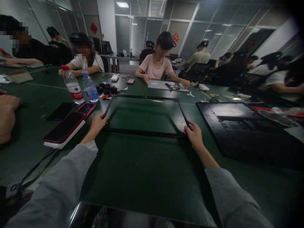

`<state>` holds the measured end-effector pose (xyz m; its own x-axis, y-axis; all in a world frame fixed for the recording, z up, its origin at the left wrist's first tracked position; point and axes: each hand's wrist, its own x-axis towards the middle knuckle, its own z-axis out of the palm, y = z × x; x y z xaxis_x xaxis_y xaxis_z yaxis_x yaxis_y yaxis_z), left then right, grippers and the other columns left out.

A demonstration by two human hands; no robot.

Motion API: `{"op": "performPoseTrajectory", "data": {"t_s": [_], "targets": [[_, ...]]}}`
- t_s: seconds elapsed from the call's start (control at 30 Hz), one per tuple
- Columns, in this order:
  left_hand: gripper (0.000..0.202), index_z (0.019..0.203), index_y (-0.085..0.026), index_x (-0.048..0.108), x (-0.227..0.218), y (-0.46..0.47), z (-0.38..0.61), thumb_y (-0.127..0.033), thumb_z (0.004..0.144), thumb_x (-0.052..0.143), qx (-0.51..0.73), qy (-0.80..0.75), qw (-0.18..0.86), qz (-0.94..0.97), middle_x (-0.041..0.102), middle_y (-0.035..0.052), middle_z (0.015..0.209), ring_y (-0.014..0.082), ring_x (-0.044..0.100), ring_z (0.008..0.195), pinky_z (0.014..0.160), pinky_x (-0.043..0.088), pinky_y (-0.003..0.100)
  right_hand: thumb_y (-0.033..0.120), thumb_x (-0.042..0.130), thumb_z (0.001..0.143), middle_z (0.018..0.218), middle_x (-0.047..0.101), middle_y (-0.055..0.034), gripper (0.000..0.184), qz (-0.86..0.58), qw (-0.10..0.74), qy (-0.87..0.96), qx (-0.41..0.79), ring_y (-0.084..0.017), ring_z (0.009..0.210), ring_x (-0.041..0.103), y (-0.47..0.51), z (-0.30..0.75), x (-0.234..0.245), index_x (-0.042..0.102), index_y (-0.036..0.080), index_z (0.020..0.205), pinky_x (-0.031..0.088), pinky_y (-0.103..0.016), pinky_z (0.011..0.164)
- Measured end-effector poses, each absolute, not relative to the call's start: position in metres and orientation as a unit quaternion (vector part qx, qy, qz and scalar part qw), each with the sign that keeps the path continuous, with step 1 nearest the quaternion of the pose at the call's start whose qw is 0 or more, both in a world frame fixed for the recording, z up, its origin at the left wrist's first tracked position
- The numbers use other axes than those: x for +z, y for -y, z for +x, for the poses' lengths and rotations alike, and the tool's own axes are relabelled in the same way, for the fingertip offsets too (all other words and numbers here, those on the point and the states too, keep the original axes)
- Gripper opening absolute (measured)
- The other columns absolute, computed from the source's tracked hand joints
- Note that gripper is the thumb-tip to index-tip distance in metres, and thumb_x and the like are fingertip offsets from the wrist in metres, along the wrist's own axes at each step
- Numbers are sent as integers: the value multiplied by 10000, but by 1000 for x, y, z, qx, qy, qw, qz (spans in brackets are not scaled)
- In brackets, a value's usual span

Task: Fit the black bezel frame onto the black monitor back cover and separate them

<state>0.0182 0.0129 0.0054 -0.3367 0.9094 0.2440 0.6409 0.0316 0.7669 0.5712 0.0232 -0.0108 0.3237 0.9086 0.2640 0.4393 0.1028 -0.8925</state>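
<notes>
A thin black rectangular frame [144, 96] lies flat on the green table [142, 167] ahead of me, with the table showing through its middle. My left hand [98, 123] grips the frame's near left corner, fingers curled over the edge. My right hand [194, 134] pinches the near right corner. Both arms wear grey sleeves. A dark panel edge [102, 212] lies at the table's near edge below my arms.
A large black back panel [237, 126] lies to the right. Left of the frame sit phones [65, 126], one on a white block, and two water bottles [72, 85]. Another person's hand [7, 114] rests at far left. Several people sit across the table.
</notes>
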Motion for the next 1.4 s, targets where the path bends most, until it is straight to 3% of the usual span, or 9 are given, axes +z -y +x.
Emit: {"op": "performPoseTrajectory", "data": {"t_s": [0.1, 0.2, 0.5, 0.67, 0.8, 0.93, 1.07, 1.23, 1.4], "targets": [[396, 1144, -172, 795, 8, -9, 20, -410, 910, 580, 325, -736, 57, 591, 789, 172, 1047, 361, 738, 989, 888, 576, 474, 479, 652, 767, 879, 693, -75, 576, -657, 486, 557, 149, -227, 747, 625, -24, 574, -10, 703, 148, 1235, 544, -421, 775], [462, 1222, -150, 790, 9, -7, 20, -426, 958, 531, 274, -743, -7, 611, 751, 226, 1188, 408, 696, 1118, 997, 541, 539, 439, 647, 778, 970, 689, -113, 456, -665, 455, 590, 56, -241, 818, 618, -24, 576, -8, 768, 156, 1115, 542, -462, 891], [334, 1070, -207, 806, 4, -7, 22, -408, 975, 556, 250, -739, 2, 626, 716, 200, 1194, 375, 653, 1142, 1034, 534, 530, 393, 677, 748, 908, 639, -91, 391, -677, 434, 592, 51, -227, 762, 575, -34, 584, -17, 814, 155, 1026, 554, -484, 928], [490, 1314, -186, 749, 17, 0, 34, -489, 1018, 503, 247, -739, 31, 626, 653, 225, 1359, 402, 611, 1265, 1064, 512, 581, 323, 661, 721, 913, 662, -95, 459, -681, 415, 601, 53, -216, 737, 579, -34, 584, -16, 827, 140, 1109, 553, -483, 930], [596, 1436, -278, 691, 29, 8, 46, -628, 964, 593, 238, -688, 67, 682, 548, 180, 1547, 452, 482, 1430, 1096, 454, 694, 309, 652, 746, 965, 723, -99, 469, -671, 409, 615, 57, -206, 733, 594, -28, 582, -10, 833, 178, 1159, 557, -446, 861], [598, 1378, -364, 731, 36, 16, 58, -690, 877, 700, 185, -600, 133, 767, 607, 125, 1521, 441, 463, 1457, 1132, 414, 705, 308, 650, 767, 1004, 777, -112, 482, -680, 408, 607, 58, -239, 796, 660, -25, 580, -8, 832, 179, 1194, 567, -444, 863], [658, 1307, -350, 754, 40, 19, 64, -723, 767, 801, 144, -572, 131, 796, 622, 117, 1509, 431, 489, 1423, 1139, 390, 684, 326, 597, 847, 1137, 801, -143, 502, -672, 401, 618, 77, -315, 1044, 736, -27, 578, -11, 803, 177, 1280, 569, -483, 975], [549, 975, -240, 770, 43, 17, 63, -762, 804, 744, 148, -607, 124, 770, 713, 110, 1278, 361, 628, 1201, 1006, 493, 539, 316, 551, 884, 1378, 729, -143, 509, -635, 416, 649, 48, -324, 1322, 647, -26, 578, -10, 775, 188, 1323, 464, -548, 1171], [586, 978, -245, 778, 42, 16, 64, -798, 789, 731, 188, -652, 105, 727, 765, 107, 1083, 345, 673, 1067, 885, 502, 455, 303, 508, 906, 1501, 647, -160, 560, -703, 416, 575, -47, -370, 1408, 533, -10, 605, 13, 717, 198, 1416, 397, -653, 1174]]}}
